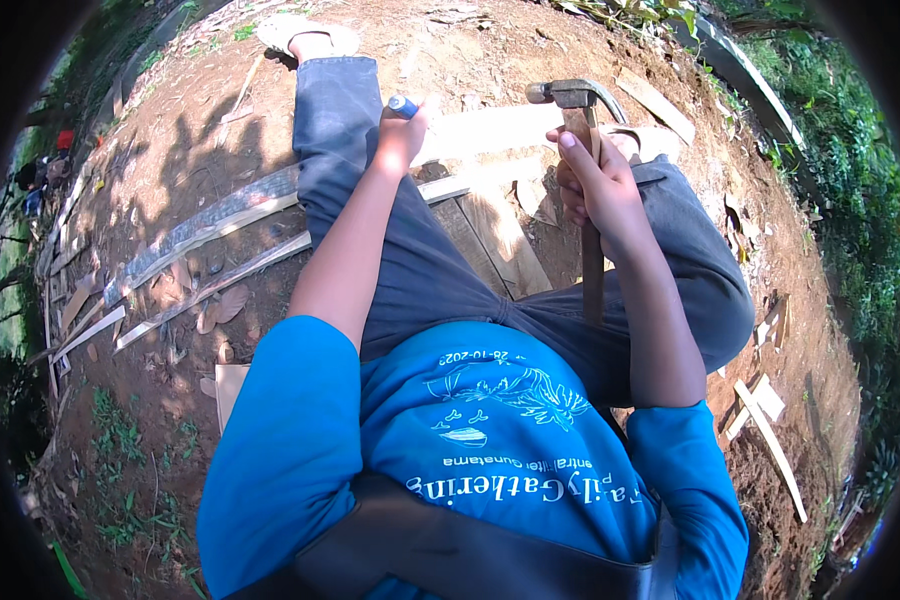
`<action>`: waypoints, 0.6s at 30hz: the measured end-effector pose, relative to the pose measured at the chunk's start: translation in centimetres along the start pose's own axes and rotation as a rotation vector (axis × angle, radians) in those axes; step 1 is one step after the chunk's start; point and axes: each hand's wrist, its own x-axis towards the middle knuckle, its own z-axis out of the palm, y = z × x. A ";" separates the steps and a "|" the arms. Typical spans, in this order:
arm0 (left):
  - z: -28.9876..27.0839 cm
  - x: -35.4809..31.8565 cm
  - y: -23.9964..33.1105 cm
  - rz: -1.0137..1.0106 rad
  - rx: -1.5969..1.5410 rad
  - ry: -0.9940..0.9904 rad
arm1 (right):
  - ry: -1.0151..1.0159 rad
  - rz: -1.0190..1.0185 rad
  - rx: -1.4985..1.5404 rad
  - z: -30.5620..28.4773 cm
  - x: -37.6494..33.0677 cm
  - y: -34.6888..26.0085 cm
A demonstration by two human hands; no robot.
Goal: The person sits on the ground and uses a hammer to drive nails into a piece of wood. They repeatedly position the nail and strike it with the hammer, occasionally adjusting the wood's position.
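My left hand (402, 140) is closed round a blue-handled tool (403, 106), its butt end pointing up. The tool's working end is hidden under the hand and in glare. A pale, sunlit plank (485, 135) lies across the ground between my lower legs, right beside that hand. In my right hand (602, 190) is a claw hammer (573, 97), gripped high on its wooden handle just below the metal head. The handle's lower end hangs down over my right thigh. The hammer head is up, above the plank's right end and apart from the blue-handled tool.
A bark-edged board (210, 220) and a thin wooden strip (210, 290) lie on the dirt to the left. Flat boards (490, 240) rest between my legs. A short board (656, 105) is at far right, wood scraps (770, 440) nearer. Someone in red (65, 140) is far left.
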 end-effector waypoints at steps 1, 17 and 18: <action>-0.1 0.8 -0.5 -0.042 0.043 0.044 | 0.005 0.002 0.007 0.0 -0.1 -0.1; -0.1 3.8 -6.4 -0.033 -0.300 -0.287 | 0.004 0.010 0.019 -0.1 -0.1 0.0; -0.1 3.8 -6.3 -0.050 -0.329 -0.306 | 0.004 0.018 0.021 0.0 -0.1 0.0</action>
